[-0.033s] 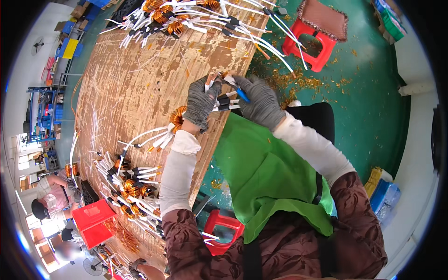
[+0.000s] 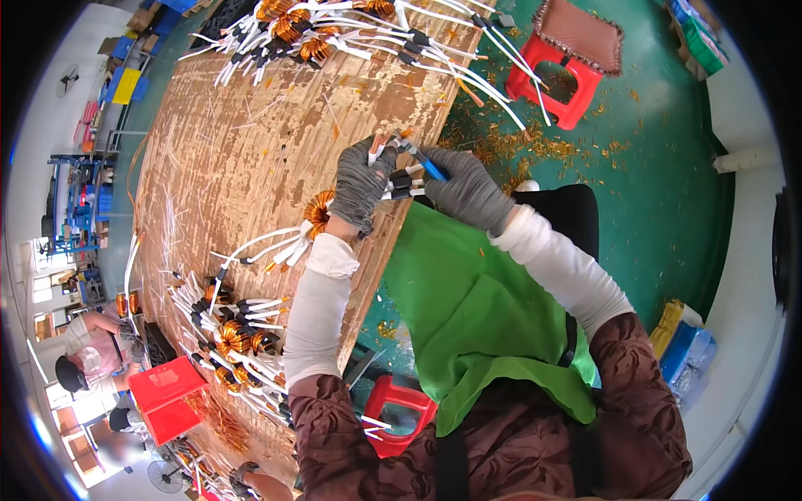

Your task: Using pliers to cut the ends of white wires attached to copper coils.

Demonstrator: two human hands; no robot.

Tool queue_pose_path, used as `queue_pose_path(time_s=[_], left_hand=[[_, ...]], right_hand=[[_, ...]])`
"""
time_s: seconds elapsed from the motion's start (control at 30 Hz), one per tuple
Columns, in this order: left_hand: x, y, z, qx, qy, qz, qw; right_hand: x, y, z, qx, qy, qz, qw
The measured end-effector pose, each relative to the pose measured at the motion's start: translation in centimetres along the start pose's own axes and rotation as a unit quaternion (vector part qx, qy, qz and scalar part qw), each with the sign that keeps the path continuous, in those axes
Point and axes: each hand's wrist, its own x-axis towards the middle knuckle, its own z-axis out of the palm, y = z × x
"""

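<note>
My left hand [image 2: 359,188], in a grey glove, is closed round a white-sleeved wire lead [image 2: 378,149] near the table's right edge. A copper-wound ring coil [image 2: 318,212] lies against that wrist, with white leads spread to its left and more black-banded leads [image 2: 403,182] showing between my hands. My gloved right hand [image 2: 469,188] grips a blue-handled tool [image 2: 433,169]. Its narrow grey end meets the lead just above my left fingers; the exact kind of tool is too small to tell. A copper-coloured scrap [image 2: 407,133] shows beside the tip.
Coils with white leads [image 2: 288,29] are heaped at the far end, more [image 2: 234,338] at the near left. A red stool with a brown cushion [image 2: 576,37] stands right of the worn wooden table [image 2: 251,167]. Copper-coloured scraps litter the green floor. Other people [image 2: 92,359] work at left.
My right hand has drawn slightly away from my left and turned a little, so more of the tool's grey end shows. My left hand and the coil have stayed in place.
</note>
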Motion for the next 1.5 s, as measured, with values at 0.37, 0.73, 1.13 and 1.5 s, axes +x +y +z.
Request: queue_pose_path(time_s=[0.37, 0.73, 1.13, 1.5], left_hand=[[0.8, 0.4, -3.6, -0.224, -0.159, -0.112, 0.955], [-1.0, -0.7, 0.4, 0.022, -0.051, 0.119, 0.991], [-1.5, 2.1, 1.9, -0.121, -0.049, -0.035, 0.991], [-2.7, 3.9, 0.0, 0.219, -0.069, 0.224, 0.947]], right_hand=[[2.0, 1.3, -1.0, -0.311, 0.057, -0.290, 0.903], [-0.4, 2.0, -0.5, 0.126, -0.111, -0.037, 0.985], [-4.2, 2.8, -5.5, 0.619, 0.041, 0.093, 0.779], [-13.3, 7.3, -7.6, 0.761, -0.199, 0.105, 0.608]])
